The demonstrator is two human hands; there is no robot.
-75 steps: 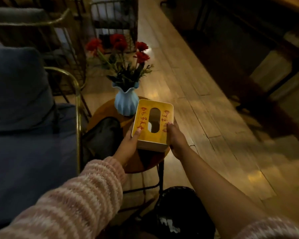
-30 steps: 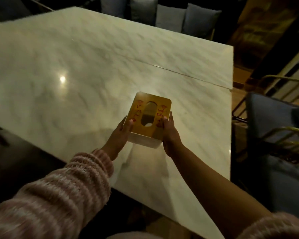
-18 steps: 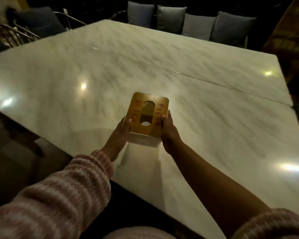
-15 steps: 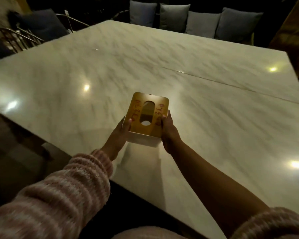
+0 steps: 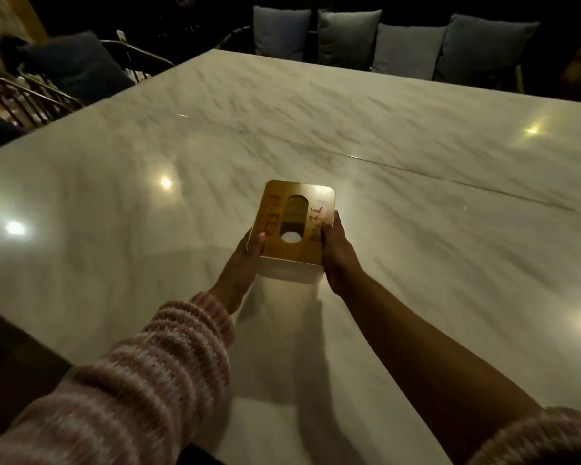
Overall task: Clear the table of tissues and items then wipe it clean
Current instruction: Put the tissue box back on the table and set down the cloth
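A tissue box (image 5: 294,226) with a yellow wooden lid, an oval slot and red writing has a white body. Both hands hold it just above the white marble table (image 5: 399,156). My left hand (image 5: 240,263) grips its left side with the thumb on the lid. My right hand (image 5: 337,253) grips its right side. A bit of white tissue shows through the slot. I cannot tell whether the box touches the table.
Several grey cushions (image 5: 393,45) line a bench beyond the far edge of the table. A dark blue chair with a metal frame (image 5: 78,65) stands at the far left. A seam (image 5: 450,182) crosses the tabletop on the right. The near edge runs along the lower left.
I have turned from the small round side table with the flower vase to the large marble table, carrying the tissue box in both hands. The box now sits lower over the tabletop.
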